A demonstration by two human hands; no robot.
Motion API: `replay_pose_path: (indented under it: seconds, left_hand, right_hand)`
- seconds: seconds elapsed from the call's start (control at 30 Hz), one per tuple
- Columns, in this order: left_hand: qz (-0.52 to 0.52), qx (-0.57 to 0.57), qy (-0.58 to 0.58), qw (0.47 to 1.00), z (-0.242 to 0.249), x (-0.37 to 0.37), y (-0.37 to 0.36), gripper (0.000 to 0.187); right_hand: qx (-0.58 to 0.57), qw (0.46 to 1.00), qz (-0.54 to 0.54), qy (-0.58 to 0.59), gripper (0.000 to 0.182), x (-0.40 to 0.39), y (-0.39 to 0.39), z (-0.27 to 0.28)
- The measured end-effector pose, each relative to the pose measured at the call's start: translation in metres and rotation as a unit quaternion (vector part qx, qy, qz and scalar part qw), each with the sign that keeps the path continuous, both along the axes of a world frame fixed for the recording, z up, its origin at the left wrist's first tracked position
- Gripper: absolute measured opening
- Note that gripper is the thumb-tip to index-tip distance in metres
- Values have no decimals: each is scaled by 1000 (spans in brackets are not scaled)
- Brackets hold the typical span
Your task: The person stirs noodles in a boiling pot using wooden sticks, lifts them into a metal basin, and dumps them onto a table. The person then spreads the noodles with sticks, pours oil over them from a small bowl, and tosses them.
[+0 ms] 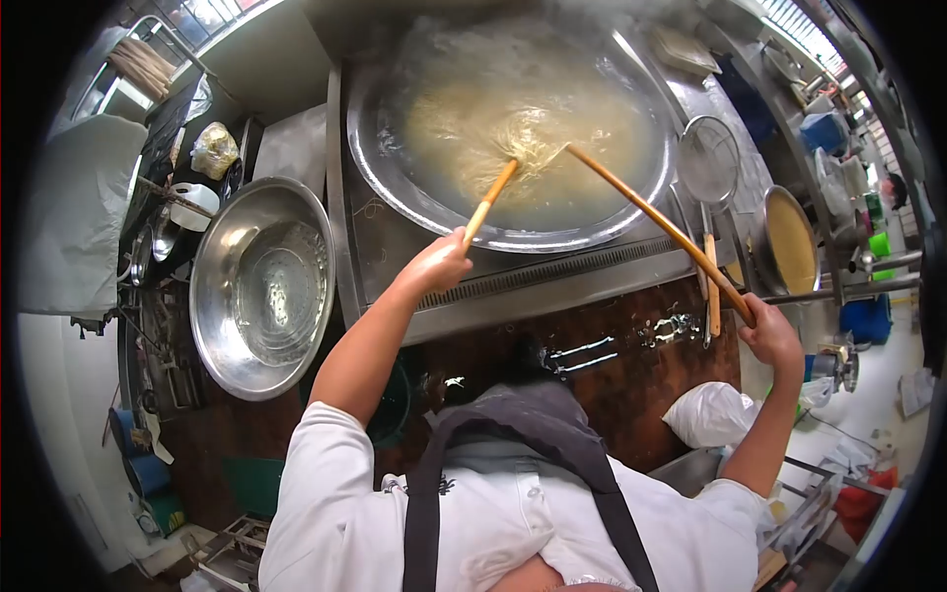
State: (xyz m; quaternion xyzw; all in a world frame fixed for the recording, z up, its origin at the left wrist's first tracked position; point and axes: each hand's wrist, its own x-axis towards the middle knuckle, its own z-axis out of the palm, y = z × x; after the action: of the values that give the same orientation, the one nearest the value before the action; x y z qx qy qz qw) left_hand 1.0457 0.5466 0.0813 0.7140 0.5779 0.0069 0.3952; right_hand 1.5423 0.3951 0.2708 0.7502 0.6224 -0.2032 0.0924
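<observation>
A large round metal cauldron (367, 148) is set into the stove, full of cloudy, steaming water with a mass of pale noodles (533, 138) churning in it. My left hand (441, 264) is closed round a wooden stick (490, 200), whose far end dips into the noodles. Out to the right, my right hand (772, 335) grips the near end of a longer wooden stick (656, 215). Its tip reaches the noodles close to the other stick, so the two converge near the middle. Foam and steam hide the parts below the surface.
To the left stands a wide steel basin (205, 296) with clear liquid. On the right are a wire strainer (708, 158) with a wooden handle and a metal bowl of yellowish liquid (792, 242). A white plastic bag (712, 414) lies near my right arm. The brown floor (631, 365) looks wet.
</observation>
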Motion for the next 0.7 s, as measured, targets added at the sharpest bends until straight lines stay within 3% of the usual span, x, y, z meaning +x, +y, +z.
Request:
replay_pose_path:
  seconds: [0.2, 0.23, 0.3, 0.33, 0.4, 0.43, 0.47, 0.57, 0.6, 0.63, 0.67, 0.7]
  left_hand:
    - [43, -98, -89, 990, 24, 29, 9, 37]
    - [-1, -26, -98, 995, 11, 13, 7, 43]
    - [5, -38, -119, 992, -24, -32, 4, 65]
    - [-25, 3, -118, 993, -15, -61, -9, 66]
    - [-13, -11, -142, 990, 16, -122, -53, 67]
    - [41, -95, -130, 986, 40, -146, -79, 68]
    - [35, -57, -164, 984, 32, -180, -107, 68]
    - [162, -145, -150, 964, 74, -231, -204, 72]
    - [180, -135, -149, 963, 78, -243, -232, 73]
    - [188, -110, -185, 958, 76, -254, -259, 73]
    - [237, -118, -190, 945, 76, -263, -283, 81]
    - [265, -126, -193, 936, 81, -267, -301, 81]
  right_hand:
    - [50, 998, -4, 23, 30, 12, -16, -21]
    - [45, 999, -4, 21, 32, 14, -16, -26]
    - [43, 999, -7, 14, 31, 8, -21, -33]
    - [45, 999, -8, 19, 31, 0, -23, -38]
    - [46, 998, -7, 30, 30, -17, -26, -56]
    - [43, 998, -6, 41, 32, -23, -26, -71]
    - [62, 996, 29, 64, 33, -22, -24, -98]
    - [53, 994, 35, 87, 33, -66, 0, -167]
    - [36, 981, -28, 187, 34, -88, 9, -185]
    - [85, 987, 53, 128, 36, -110, 18, -204]
    - [36, 989, 19, 140, 36, -140, 30, -206]
    - [65, 985, 62, 145, 36, -159, 40, -219]
